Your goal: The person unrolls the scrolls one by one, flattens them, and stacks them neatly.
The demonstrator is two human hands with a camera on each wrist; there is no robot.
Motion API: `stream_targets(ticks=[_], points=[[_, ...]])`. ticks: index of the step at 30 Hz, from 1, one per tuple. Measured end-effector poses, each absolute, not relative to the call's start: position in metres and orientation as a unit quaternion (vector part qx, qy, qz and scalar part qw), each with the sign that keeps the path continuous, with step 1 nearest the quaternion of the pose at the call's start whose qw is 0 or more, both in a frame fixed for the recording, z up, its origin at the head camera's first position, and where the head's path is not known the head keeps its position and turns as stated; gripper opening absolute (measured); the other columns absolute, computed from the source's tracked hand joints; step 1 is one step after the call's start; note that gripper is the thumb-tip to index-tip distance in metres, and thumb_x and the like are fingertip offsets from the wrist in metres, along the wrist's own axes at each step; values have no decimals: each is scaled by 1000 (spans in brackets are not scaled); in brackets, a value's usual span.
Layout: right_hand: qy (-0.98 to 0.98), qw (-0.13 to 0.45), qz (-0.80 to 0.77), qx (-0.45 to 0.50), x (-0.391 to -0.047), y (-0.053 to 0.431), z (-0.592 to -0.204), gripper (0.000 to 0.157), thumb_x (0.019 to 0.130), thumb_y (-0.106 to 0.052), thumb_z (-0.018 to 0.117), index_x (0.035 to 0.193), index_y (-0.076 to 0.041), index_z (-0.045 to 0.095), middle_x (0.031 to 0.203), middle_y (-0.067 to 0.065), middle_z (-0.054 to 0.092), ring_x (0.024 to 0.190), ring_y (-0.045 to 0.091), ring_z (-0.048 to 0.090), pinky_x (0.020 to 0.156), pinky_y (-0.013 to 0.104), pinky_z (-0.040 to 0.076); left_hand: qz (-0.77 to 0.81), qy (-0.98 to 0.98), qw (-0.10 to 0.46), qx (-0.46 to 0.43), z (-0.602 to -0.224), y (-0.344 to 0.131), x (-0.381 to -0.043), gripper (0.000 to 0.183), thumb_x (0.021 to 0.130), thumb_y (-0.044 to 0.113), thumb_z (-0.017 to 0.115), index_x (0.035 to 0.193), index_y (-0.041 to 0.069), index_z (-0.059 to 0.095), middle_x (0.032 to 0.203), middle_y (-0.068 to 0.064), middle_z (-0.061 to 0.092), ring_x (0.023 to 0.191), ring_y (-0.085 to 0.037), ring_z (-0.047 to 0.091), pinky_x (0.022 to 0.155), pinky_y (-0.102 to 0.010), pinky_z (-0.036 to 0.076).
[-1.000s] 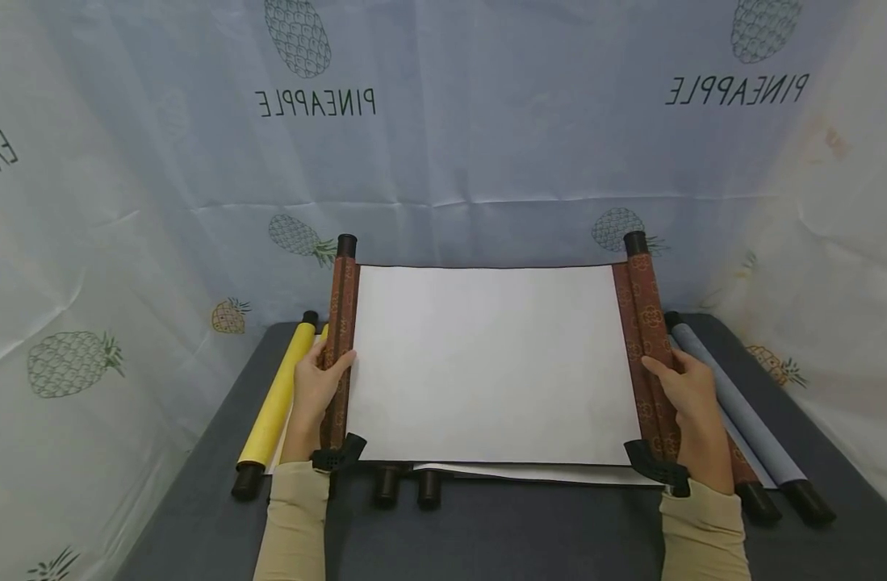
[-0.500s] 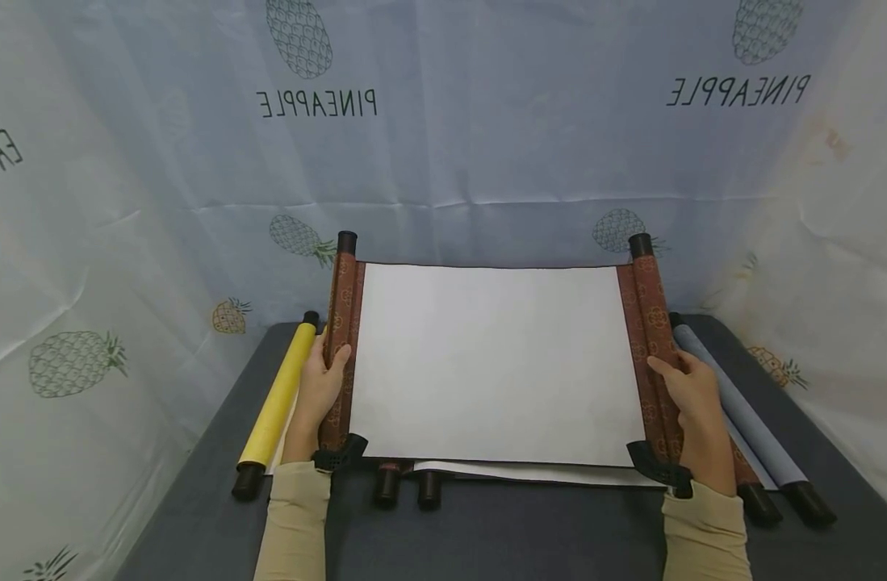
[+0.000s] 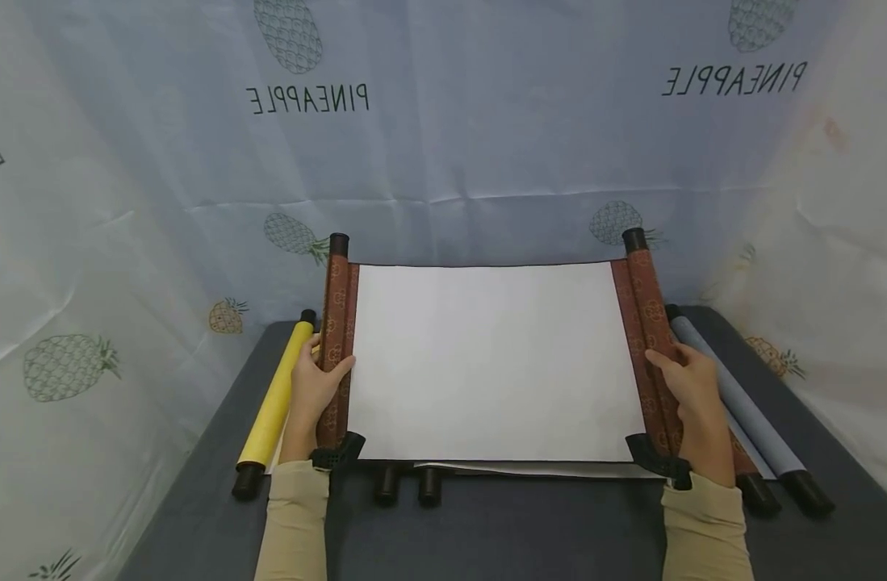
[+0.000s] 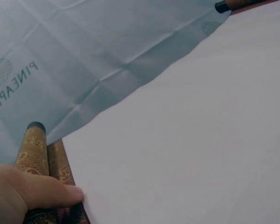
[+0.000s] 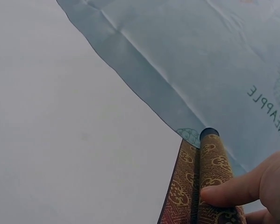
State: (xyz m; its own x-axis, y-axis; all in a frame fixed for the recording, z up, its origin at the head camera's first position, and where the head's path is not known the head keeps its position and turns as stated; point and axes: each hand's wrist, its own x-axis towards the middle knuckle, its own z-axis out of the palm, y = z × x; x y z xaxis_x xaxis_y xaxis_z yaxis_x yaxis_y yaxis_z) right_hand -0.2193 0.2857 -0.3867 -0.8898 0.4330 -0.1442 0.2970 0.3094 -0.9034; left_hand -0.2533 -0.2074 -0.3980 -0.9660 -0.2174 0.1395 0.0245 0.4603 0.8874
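A partly unrolled scroll (image 3: 487,363) is held up between both hands, its blank white face toward the head camera. Brown-red patterned cloth with gold motifs covers its two rolled ends, each capped in black. My left hand (image 3: 315,395) grips the left roller (image 3: 333,339), thumb over the front, as the left wrist view shows with the thumb (image 4: 55,192) across the cloth. Around the right roller (image 3: 652,323) curls my right hand (image 3: 697,391); its thumb (image 5: 228,190) lies on the roll in the right wrist view. Fingers behind the rollers are mostly hidden.
On the dark table (image 3: 487,532) a yellow scroll (image 3: 278,395) lies at left and a grey-blue scroll (image 3: 737,395) at right. Black roller ends (image 3: 429,487) and white paper poke out beneath the held scroll. A pineapple-printed curtain (image 3: 443,121) hangs behind.
Both hands keep their grip on the scroll, which stays spread at about the same width. It shifted slightly right, then back left; the head view also shifted a little.
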Motion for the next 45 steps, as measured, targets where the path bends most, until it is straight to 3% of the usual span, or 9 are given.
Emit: stream_targets(ticks=[7, 15, 20, 24, 27, 36, 39, 43, 45], points=[[-810, 60, 536, -230, -218, 287, -387, 75, 98, -34, 44, 154, 1, 7, 160, 27, 8, 146, 50, 16, 116, 63, 21, -517, -845, 130, 36, -400, -210, -254, 60, 93, 12, 62, 144, -1, 33, 138, -26, 49, 126, -42, 53, 97, -56, 49], [-813, 61, 531, -230, -217, 292, -386, 76, 98, -36, 46, 154, 0, 10, 160, 28, 9, 145, 50, 18, 115, 63, 23, -523, -843, 120, 29, -400, -216, -255, 65, 95, 17, 59, 150, 2, 28, 143, -25, 47, 124, -39, 54, 100, -52, 48], [-823, 57, 518, -224, -219, 296, -389, 73, 98, -34, 46, 153, 2, 12, 158, 30, 16, 143, 50, 24, 114, 62, 27, -551, -826, 117, 9, -404, -218, -254, 65, 96, 19, 58, 151, 6, 27, 146, -22, 45, 125, -34, 53, 91, -31, 53], [-834, 49, 506, -214, -220, 300, -390, 74, 99, -37, 45, 153, 3, 13, 156, 32, 20, 140, 52, 28, 112, 63, 29, -557, -822, 116, 1, -405, -220, -255, 65, 96, 18, 58, 152, 6, 26, 148, -21, 43, 125, -32, 51, 80, -11, 47], [-840, 52, 501, -200, -222, 302, -388, 74, 99, -39, 45, 152, 4, 15, 154, 34, 24, 138, 51, 32, 110, 63, 32, -555, -823, 122, -1, -401, -222, -255, 66, 96, 19, 58, 152, 5, 25, 149, -22, 42, 126, -32, 51, 75, -5, 43], [-858, 90, 473, -179, -225, 303, -387, 71, 98, -38, 46, 149, 8, 24, 145, 37, 34, 127, 49, 42, 100, 59, 41, -574, -810, 118, -21, -394, -226, -254, 71, 96, 19, 58, 154, 6, 18, 153, -22, 37, 131, -35, 49, 76, -4, 45], [-860, 89, 468, -181, -226, 303, -387, 71, 98, -37, 46, 148, 9, 24, 146, 37, 34, 128, 49, 41, 100, 58, 40, -575, -810, 115, -16, -395, -226, -254, 72, 96, 19, 58, 154, 7, 18, 152, -22, 38, 126, -29, 53, 76, -5, 46], [-859, 72, 471, -189, -228, 304, -390, 73, 98, -36, 47, 149, 10, 21, 148, 38, 29, 133, 51, 36, 106, 60, 37, -568, -815, 111, -7, -400, -226, -256, 70, 95, 19, 60, 153, 8, 22, 146, -22, 45, 109, -9, 58, 75, -8, 48], [-858, 65, 472, -194, -230, 305, -393, 73, 98, -35, 47, 148, 10, 21, 149, 38, 28, 135, 52, 34, 108, 60, 36, -566, -817, 112, -8, -402, -226, -257, 69, 95, 18, 60, 153, 8, 25, 144, -23, 46, 108, -8, 59, 74, -8, 49]])
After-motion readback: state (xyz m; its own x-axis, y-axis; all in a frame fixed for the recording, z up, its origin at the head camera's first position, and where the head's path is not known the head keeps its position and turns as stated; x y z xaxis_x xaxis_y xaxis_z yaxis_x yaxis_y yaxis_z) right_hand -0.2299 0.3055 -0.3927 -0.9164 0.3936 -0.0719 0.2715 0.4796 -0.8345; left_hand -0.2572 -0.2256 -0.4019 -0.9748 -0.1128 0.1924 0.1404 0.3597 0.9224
